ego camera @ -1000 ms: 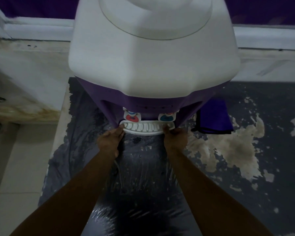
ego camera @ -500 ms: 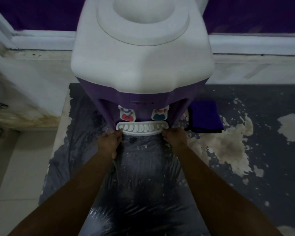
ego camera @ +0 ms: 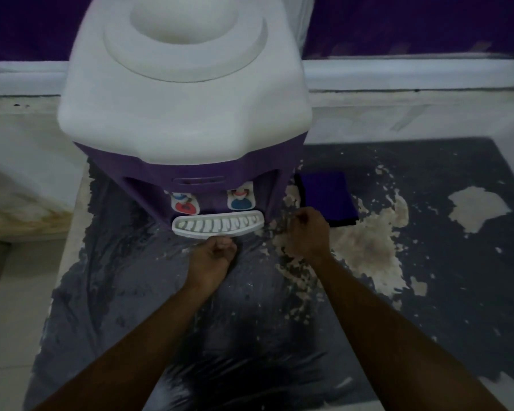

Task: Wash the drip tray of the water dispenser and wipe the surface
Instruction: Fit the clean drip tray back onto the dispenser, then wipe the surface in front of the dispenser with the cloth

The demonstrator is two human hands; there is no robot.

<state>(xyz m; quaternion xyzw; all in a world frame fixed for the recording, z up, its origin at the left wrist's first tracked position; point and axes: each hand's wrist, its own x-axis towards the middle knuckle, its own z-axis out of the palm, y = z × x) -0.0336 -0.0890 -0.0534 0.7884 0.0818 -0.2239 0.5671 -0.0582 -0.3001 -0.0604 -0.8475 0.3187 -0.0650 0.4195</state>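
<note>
Head view: left grip (ego camera: 212, 256) moved from the end to the front lip of the white slotted plastic drip tray (ego camera: 217, 224) and pinches it. Right grip (ego camera: 306, 229) is off and curled; can't tell if it holds anything. Tray not out yet.

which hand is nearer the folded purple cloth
Right. The right hand is beside the folded purple cloth; the left hand is farther, at the white slatted drip tray.

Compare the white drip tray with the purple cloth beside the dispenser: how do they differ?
The drip tray is white and slotted; the cloth is dark purple and folded. The drip tray sits at the dispenser's front; the cloth lies to its right. The left hand seems to pinch the drip tray's front lip; the right hand is near the cloth, contact unclear. Both are down at counter level.
</note>
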